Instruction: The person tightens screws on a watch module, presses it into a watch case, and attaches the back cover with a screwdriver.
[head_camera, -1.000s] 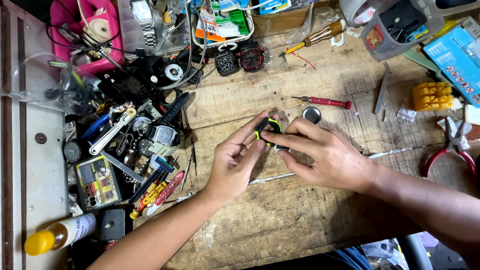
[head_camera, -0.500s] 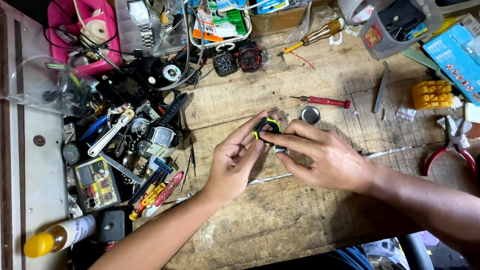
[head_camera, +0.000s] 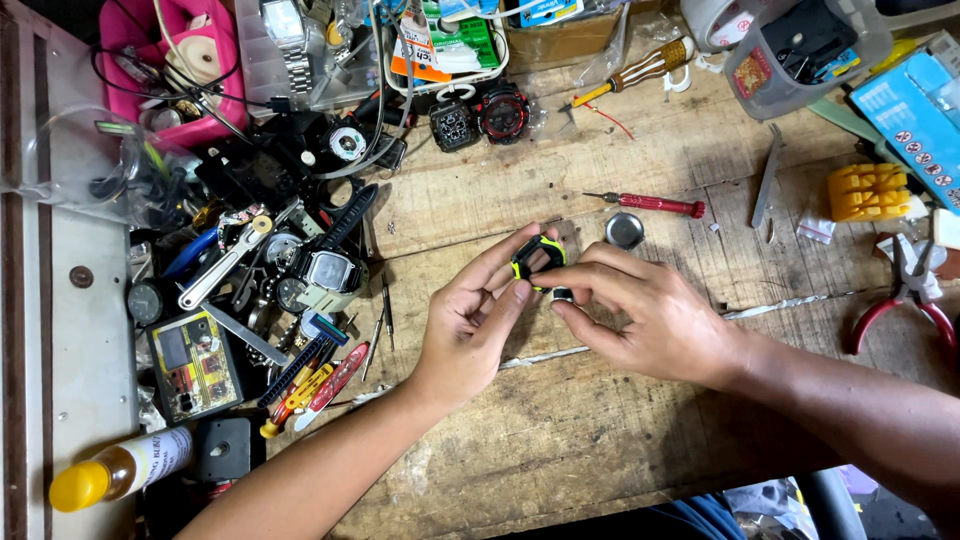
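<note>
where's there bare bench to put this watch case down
Bare wood lies below both hands, toward the near bench edge. Another patch sits between the red screwdriver and the two black watches. A third runs between the tweezers and the red pliers. The left side, around the tool pile, is crowded.

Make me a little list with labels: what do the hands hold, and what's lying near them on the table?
Held: black and yellow watch case
Left hand: fingers on the case's left side
Right hand: pinches the case from the right
Above right hand: red screwdriver, round metal back cover
Far right: red-handled pliers
Left of hands: pile of watches and tools
Surface: wooden bench
</note>
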